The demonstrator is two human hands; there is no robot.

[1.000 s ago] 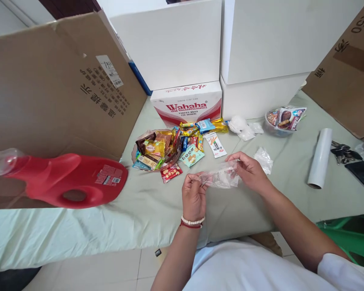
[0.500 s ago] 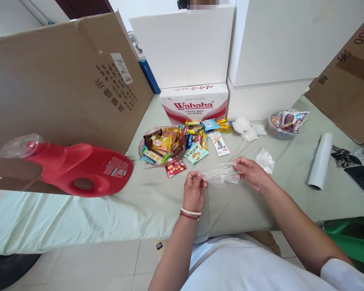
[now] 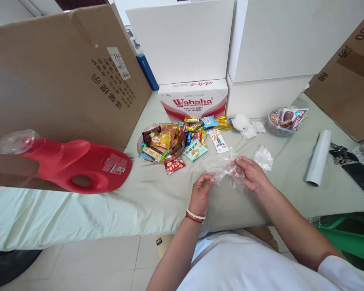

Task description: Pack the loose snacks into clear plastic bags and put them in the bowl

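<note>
Nearest: your white shirt point(image 3: 245, 262), at the edge of the pale green cloth point(image 3: 151, 206). Your left hand point(image 3: 201, 196), bracelets point(image 3: 195, 216) at the wrist, pinches the left end of a clear plastic film point(image 3: 224, 169); your right hand point(image 3: 251, 173) grips its right side. Hands apart, film crumpled between them, above the cloth and just nearer than a white packet point(image 3: 218, 142). To your left, a red jug point(image 3: 100, 161) lies on its side. To your right, a white roll point(image 3: 319, 158), with keys point(image 3: 341, 155) and a black flat object point(image 3: 360, 177) beyond it. Crumpled plastic point(image 3: 263, 158) sits near your right hand. Left of your film: a red packet point(image 3: 174, 165), a mint-green packet point(image 3: 195, 150), then a glass dish point(image 3: 176, 153) heaped with wrapped snacks point(image 3: 160, 140). Farther right, a clear tub point(image 3: 283, 131) holds packets. Behind: a Wahaha box point(image 3: 194, 103), white panels point(image 3: 182, 44), brown cardboard point(image 3: 48, 81) on the left.
</note>
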